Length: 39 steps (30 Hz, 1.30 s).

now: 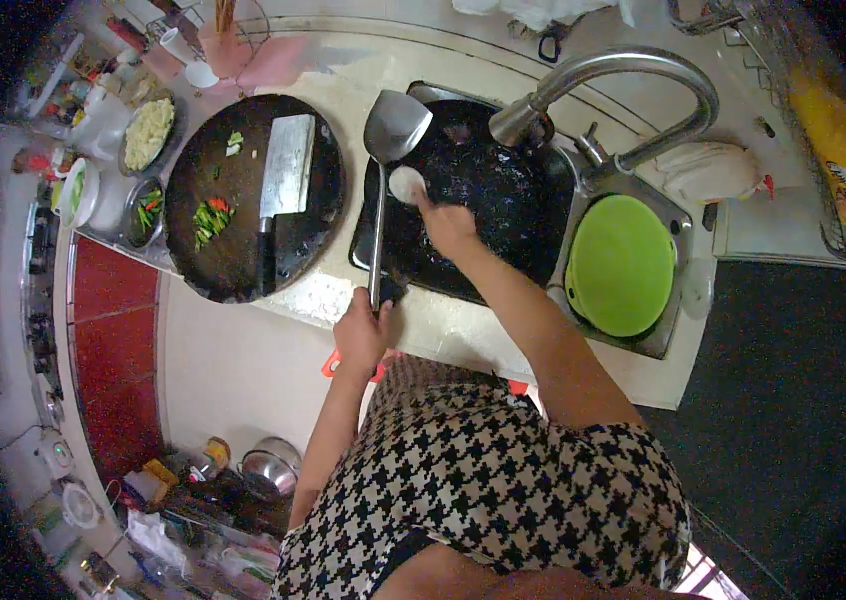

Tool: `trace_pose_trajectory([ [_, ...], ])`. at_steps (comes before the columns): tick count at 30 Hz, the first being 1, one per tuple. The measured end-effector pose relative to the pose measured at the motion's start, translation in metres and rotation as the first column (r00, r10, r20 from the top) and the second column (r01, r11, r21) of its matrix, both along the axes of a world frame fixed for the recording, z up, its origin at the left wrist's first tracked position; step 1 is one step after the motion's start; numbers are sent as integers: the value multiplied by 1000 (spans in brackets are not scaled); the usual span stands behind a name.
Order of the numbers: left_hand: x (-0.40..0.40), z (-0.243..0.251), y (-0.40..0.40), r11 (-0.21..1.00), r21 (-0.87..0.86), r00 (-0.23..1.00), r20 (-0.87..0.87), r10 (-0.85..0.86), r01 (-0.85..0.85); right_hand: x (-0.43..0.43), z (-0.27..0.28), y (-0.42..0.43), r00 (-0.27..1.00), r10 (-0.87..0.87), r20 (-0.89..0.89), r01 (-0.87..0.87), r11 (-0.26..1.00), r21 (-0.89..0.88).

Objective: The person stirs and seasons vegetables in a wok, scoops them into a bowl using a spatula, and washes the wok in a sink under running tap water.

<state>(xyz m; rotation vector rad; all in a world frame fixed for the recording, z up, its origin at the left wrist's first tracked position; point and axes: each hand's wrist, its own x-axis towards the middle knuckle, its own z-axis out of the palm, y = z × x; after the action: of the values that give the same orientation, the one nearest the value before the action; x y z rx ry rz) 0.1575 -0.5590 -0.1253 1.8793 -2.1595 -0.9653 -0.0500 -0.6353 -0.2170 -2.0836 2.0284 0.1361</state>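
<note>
My left hand [360, 334] grips the long handle of a steel wok spatula [396, 127] near its lower end. The blade points away from me, over the left rim of a black wok [505, 195] that sits in the sink. My right hand [453, 228] holds a pale round pad [407, 184], perhaps a scrubber, just below the blade and beside the shaft. Whether the pad touches the metal is hard to tell. Wet shiny spots show on the wok's dark inner surface.
Left of the sink, a cleaver [288, 165] and chopped peppers [211, 223] lie on a round chopping board [243, 180]. A curved faucet [633, 60] arches behind the wok. At the right stands a green basin [621, 266]. Farther left is a plate of pale shredded food [149, 135].
</note>
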Motion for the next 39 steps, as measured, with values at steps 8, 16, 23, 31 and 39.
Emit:
trace_pose_trajectory([
  [8, 0, -13, 7, 993, -112, 999, -45, 17, -22, -156, 1, -31, 933, -48, -356, 20, 996, -83],
  [16, 4, -13, -4, 991, -128, 997, -65, 41, -49, -107, 36, 81, 954, 133, -267, 21, 863, 504],
  [23, 7, -21, -5, 997, -66, 999, -18, 34, -35, -10, 44, 62, 963, 7, 269, -172, 786, 594],
  [31, 1, -13, -3, 999, -50, 1000, -6, 15, -15, 14, -13, -69, 389, -514, 765, 480, 822, 308],
  [39, 7, -10, -1, 990, -140, 1000, 21, 3, 0, 25, 59, 21, 830, -197, 522, -77, 886, 458],
])
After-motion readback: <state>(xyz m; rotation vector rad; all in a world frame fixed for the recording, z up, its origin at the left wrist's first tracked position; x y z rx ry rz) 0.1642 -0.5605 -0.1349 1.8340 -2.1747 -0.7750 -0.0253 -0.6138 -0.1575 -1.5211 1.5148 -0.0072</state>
